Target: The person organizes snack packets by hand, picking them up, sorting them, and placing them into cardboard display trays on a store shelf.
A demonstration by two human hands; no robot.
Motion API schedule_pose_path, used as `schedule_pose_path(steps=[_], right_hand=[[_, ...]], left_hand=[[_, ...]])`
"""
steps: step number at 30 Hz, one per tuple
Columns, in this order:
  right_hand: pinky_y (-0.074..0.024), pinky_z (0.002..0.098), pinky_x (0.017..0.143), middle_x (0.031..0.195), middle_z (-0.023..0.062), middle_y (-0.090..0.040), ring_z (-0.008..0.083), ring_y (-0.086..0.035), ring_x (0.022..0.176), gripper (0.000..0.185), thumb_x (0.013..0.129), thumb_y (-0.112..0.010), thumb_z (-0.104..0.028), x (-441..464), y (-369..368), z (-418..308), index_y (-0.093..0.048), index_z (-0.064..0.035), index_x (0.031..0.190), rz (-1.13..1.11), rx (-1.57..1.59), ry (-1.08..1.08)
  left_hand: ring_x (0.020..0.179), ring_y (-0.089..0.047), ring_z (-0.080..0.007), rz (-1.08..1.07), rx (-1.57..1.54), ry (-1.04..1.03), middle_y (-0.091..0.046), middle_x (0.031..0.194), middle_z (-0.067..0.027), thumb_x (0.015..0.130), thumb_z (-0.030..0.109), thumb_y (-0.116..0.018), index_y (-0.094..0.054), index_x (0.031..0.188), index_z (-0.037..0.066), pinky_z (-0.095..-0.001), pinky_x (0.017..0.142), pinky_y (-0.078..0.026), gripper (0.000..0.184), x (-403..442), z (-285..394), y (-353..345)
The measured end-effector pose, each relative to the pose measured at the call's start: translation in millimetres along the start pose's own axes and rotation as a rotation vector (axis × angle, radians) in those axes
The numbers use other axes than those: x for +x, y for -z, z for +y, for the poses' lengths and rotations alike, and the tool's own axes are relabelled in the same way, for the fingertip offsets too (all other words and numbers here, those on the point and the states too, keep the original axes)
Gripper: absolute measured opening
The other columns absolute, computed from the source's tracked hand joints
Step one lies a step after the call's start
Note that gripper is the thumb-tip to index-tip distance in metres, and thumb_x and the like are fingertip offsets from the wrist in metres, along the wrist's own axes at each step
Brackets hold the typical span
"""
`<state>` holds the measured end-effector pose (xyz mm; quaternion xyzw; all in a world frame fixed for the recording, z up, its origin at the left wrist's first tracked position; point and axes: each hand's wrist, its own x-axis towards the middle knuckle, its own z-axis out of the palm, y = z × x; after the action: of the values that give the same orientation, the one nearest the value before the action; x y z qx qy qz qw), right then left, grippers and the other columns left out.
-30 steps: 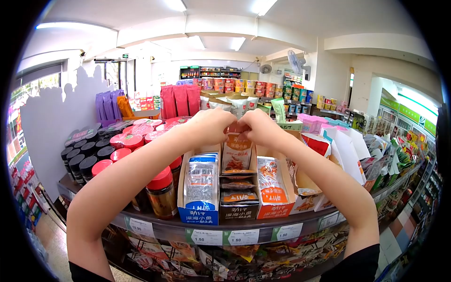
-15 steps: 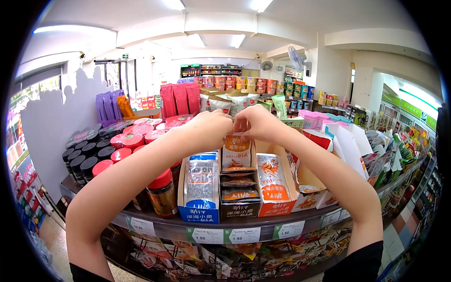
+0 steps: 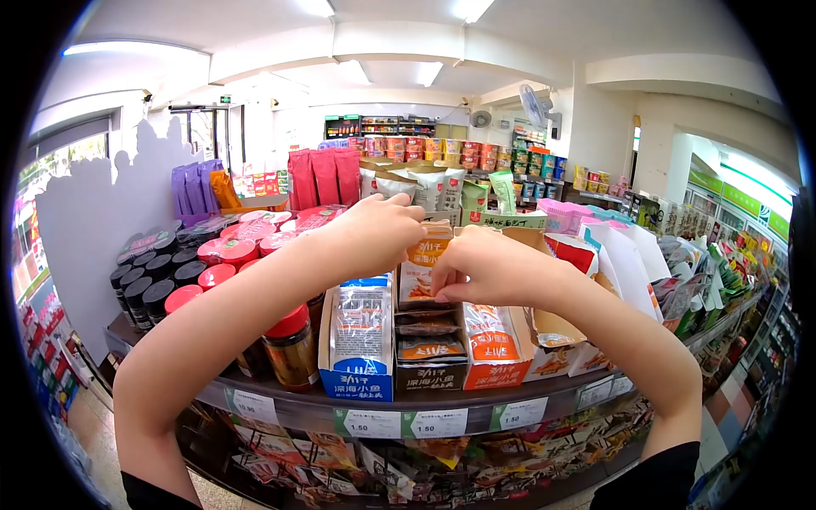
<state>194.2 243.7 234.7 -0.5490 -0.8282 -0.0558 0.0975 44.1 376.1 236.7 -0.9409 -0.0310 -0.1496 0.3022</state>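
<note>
- The orange-and-white packet [image 3: 422,274] stands upright in the dark box [image 3: 429,379], printed front outward, probably for easy reading; the box seems to prop it.
- Left hand [image 3: 381,229]: fingers bent at the packet's upper left edge; I cannot tell whether they grip it.
- Right hand [image 3: 491,267]: fingers curled at its right side, grip likewise unclear.

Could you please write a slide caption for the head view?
Left hand and right hand at an orange snack packet on a stocked shop shelf.
</note>
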Motion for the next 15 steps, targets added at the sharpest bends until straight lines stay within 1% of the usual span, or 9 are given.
schedule_pose_path(steps=[4, 7, 9, 12, 15], right_hand=[[-0.0529, 0.0363, 0.067, 0.071, 0.0115, -0.068, 0.0260, -0.066, 0.068, 0.014, 0.075, -0.062, -0.011, 2.0, 1.8, -5.4, -0.072, -0.0050, 0.083, 0.089, -0.237, -0.005], [-0.0526, 0.0386, 0.067, 0.071, 0.0104, -0.067, 0.0281, -0.065, 0.068, 0.013, 0.075, -0.061, -0.013, 7.4, -0.5, -0.2, -0.072, -0.0077, 0.080, 0.151, -0.360, -0.042], [-0.0523, 0.0394, 0.067, 0.071, 0.0096, -0.067, 0.0287, -0.065, 0.069, 0.013, 0.075, -0.061, -0.015, 12.2, -3.3, 10.4, -0.072, -0.0091, 0.079, 0.198, -0.449, -0.047], [-0.0522, 0.0391, 0.066, 0.072, 0.0084, -0.067, 0.0283, -0.065, 0.069, 0.011, 0.073, -0.063, -0.013, 18.6, -7.6, 23.0, -0.072, -0.0096, 0.079, 0.262, -0.454, -0.065], [-0.0524, 0.0389, 0.064, 0.070, 0.0095, -0.067, 0.0284, -0.065, 0.070, 0.007, 0.069, -0.065, -0.010, 20.5, -7.3, 25.7, -0.072, -0.0105, 0.071, 0.325, -0.320, -0.061]], left_hand=[[0.097, -0.053, -0.0231, 0.150, 0.078, -0.053, -0.057, 0.092, -0.0041, 0.071, 0.009, -0.070, -0.065, 0.094, 0.007, -0.0361, 0.082, -0.047, 0.023, 4.0, -0.4, -8.5], [0.094, -0.055, -0.0236, 0.206, 0.078, -0.072, -0.057, 0.088, -0.0046, 0.070, 0.008, -0.069, -0.064, 0.082, 0.007, -0.0370, 0.080, -0.048, 0.013, 8.4, -0.7, -9.2], [0.094, -0.056, -0.0254, 0.174, 0.006, -0.013, -0.059, 0.088, -0.0060, 0.070, 0.008, -0.069, -0.064, 0.083, 0.006, -0.0387, 0.079, -0.049, 0.014, 12.8, -2.3, -10.5], [0.095, -0.058, -0.0288, 0.125, -0.122, 0.096, -0.060, 0.092, -0.0088, 0.072, 0.008, -0.068, -0.064, 0.086, 0.005, -0.0416, 0.078, -0.050, 0.015, 18.0, -3.2, -14.1], [0.094, -0.060, -0.0325, 0.097, -0.241, 0.227, -0.062, 0.094, -0.0119, 0.073, 0.006, -0.067, -0.060, 0.092, 0.005, -0.0444, 0.077, -0.050, 0.020, 18.8, 1.9, -11.6]])
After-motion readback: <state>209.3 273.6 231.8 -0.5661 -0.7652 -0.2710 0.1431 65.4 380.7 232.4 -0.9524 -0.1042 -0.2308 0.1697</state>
